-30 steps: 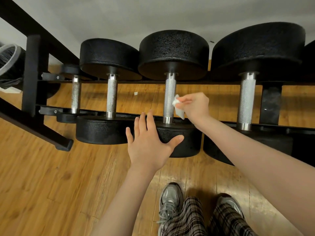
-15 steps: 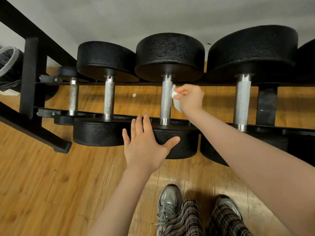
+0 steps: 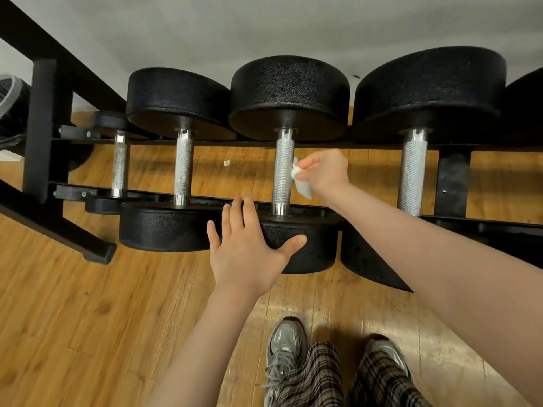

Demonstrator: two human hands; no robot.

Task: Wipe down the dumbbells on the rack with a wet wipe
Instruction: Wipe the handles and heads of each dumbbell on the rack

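Several black dumbbells with knurled steel handles lie across a black rack (image 3: 44,127). My right hand (image 3: 324,170) pinches a white wet wipe (image 3: 301,180) against the right side of the middle dumbbell's handle (image 3: 282,171). My left hand (image 3: 246,251) lies flat with spread fingers on that dumbbell's near head (image 3: 311,248). A smaller dumbbell (image 3: 182,168) sits to the left and a larger one (image 3: 412,171) to the right.
The rack's black foot (image 3: 97,254) juts onto the wooden floor (image 3: 88,318) at the left. My shoes (image 3: 283,348) and plaid trousers stand just in front of the rack. A grey wall runs behind the dumbbells. A dark round object is at the far left edge.
My right hand slid the wipe up the middle handle and has come back down towards its middle. My left hand has stayed flat on the near head.
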